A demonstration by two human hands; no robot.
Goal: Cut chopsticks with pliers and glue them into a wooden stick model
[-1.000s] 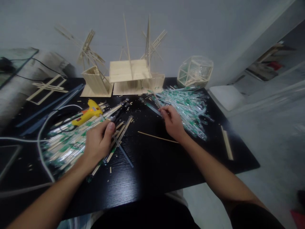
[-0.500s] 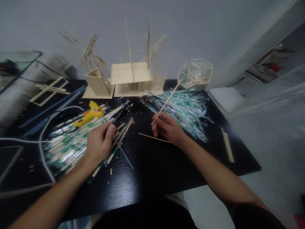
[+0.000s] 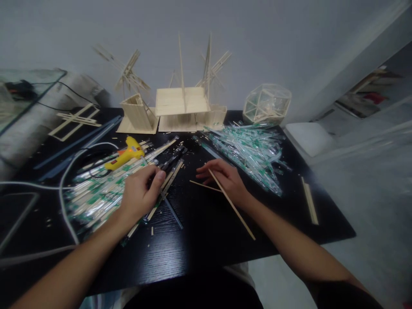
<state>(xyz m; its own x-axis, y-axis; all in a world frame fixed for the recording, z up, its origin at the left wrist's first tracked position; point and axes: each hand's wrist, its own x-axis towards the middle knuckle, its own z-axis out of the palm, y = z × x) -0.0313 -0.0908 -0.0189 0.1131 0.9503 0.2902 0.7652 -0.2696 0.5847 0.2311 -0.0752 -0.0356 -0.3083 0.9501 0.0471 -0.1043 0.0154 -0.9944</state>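
Note:
My left hand (image 3: 144,189) is closed, thumb pressed on the fingers, above the left pile. A slim black tool (image 3: 174,158) sticks out beyond its fingers; its exact kind is unclear. My right hand (image 3: 227,180), fingers partly stretched, has a thin wooden stick (image 3: 236,210) across it. That stick slants down toward the table's front edge, its upper end at the fingers. Beneath this hand, a second thin stick (image 3: 202,185) lies on the table, partly covered. Wrapped wooden strips (image 3: 103,189) spread under and beside my left hand.
On the pile rests a yellow glue gun (image 3: 127,154) near a white cable (image 3: 61,201). Wooden models (image 3: 182,101) stand at the back. Right of them are empty-looking clear wrappers (image 3: 254,148) and a faceted clear container (image 3: 268,103). Loose sticks (image 3: 309,201) lie by the right edge.
The stick in my right hand has swung from pointing up and away to slanting down toward me. My right fingers have loosened and stretched. My left hand keeps its closed pose.

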